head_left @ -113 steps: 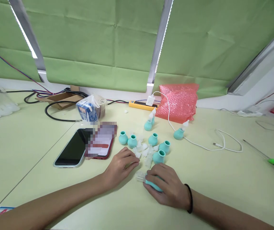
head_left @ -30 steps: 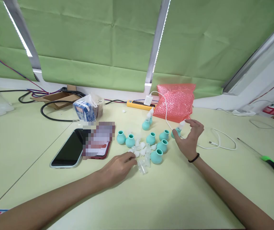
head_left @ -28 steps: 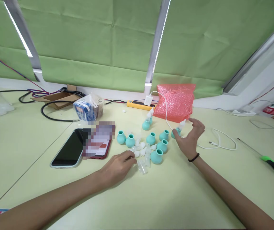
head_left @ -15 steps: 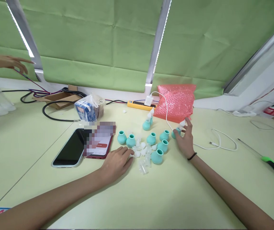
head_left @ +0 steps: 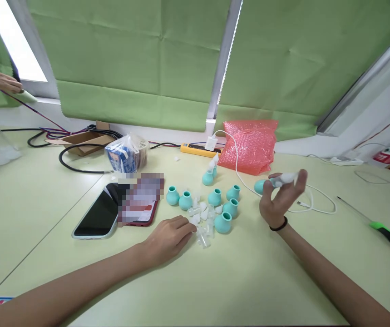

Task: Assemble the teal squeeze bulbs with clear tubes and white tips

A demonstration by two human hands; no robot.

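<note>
My right hand [head_left: 279,200] has its thumb and fingers around a teal bulb aspirator [head_left: 259,186], which lies tilted sideways with its clear neck and white tip pointing right. My left hand [head_left: 169,238] rests on the table with curled fingers. Its fingertips are at the edge of a heap of clear tubes [head_left: 203,237] and white tips [head_left: 204,214]; whether they pinch a piece is hidden. Several open-necked teal bulbs [head_left: 223,222] stand around the heap. Behind them are two teal bulbs with white tips fitted [head_left: 208,177], one partly hiding the other.
Two phones [head_left: 96,213] lie left of the bulbs. Farther back are a bagged blue package [head_left: 123,156], a yellow power strip [head_left: 195,149] and a red bubble-wrap pouch [head_left: 249,147]. A white cable [head_left: 320,211] and screwdriver [head_left: 385,231] lie right. Another person's hand [head_left: 0,81] grips the blind.
My right hand has moved right with the aspirator, which has gone from upright to sideways. My left fingertips have shifted slightly right and down. The other person's hand has pulled the blind aside.
</note>
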